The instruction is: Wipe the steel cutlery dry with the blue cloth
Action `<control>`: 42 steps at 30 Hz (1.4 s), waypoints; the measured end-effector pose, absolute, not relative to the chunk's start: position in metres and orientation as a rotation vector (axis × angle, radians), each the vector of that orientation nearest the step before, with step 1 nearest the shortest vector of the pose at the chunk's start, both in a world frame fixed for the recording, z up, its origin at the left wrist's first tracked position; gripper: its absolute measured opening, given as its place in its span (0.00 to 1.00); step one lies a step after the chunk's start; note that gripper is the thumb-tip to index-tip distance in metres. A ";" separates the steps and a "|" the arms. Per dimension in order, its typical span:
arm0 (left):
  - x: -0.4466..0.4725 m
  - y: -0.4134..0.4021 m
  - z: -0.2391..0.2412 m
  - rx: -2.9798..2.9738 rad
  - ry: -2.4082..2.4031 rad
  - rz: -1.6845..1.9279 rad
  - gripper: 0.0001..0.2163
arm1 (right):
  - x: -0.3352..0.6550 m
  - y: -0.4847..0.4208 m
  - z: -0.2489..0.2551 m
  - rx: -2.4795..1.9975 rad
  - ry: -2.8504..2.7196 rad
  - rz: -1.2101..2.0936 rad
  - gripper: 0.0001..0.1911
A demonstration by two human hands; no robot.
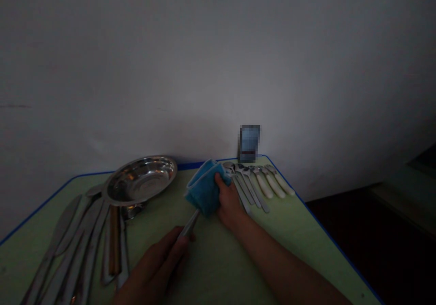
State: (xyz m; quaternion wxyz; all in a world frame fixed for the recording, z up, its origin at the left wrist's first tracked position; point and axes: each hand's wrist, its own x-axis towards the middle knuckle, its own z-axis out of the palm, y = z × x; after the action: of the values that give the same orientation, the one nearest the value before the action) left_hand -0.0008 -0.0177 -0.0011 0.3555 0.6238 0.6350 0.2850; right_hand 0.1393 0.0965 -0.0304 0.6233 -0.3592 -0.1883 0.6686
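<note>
My left hand (158, 262) is closed on the handle of a metal utensil (188, 226) near the table's front middle. The utensil's far end is hidden inside a folded blue cloth (204, 189). My right hand (229, 200) grips that cloth, thumb on top, wrapping it round the utensil. Just right of the cloth lies a row of several spoons and forks (260, 182), some with white handles.
A shiny steel bowl (141, 180) stands at the back left of the green table (293, 232). Several long knives and other cutlery (81, 246) lie at the left. A small dark box (250, 143) leans on the wall behind. The table's right edge drops to dark floor.
</note>
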 end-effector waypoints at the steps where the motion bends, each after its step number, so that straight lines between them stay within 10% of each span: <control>1: 0.001 -0.017 -0.001 1.621 1.629 0.742 0.13 | 0.140 0.097 -0.030 -0.818 -0.432 1.548 0.14; 42: -0.002 -0.008 -0.017 1.434 1.334 0.729 0.20 | 0.143 0.098 -0.031 -0.821 -0.440 1.562 0.16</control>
State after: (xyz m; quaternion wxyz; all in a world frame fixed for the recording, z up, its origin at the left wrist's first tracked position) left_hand -0.0020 -0.0079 -0.0173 0.5020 0.5934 0.5522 0.3017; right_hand 0.1435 0.0980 -0.0312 0.6144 -0.3562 -0.1909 0.6776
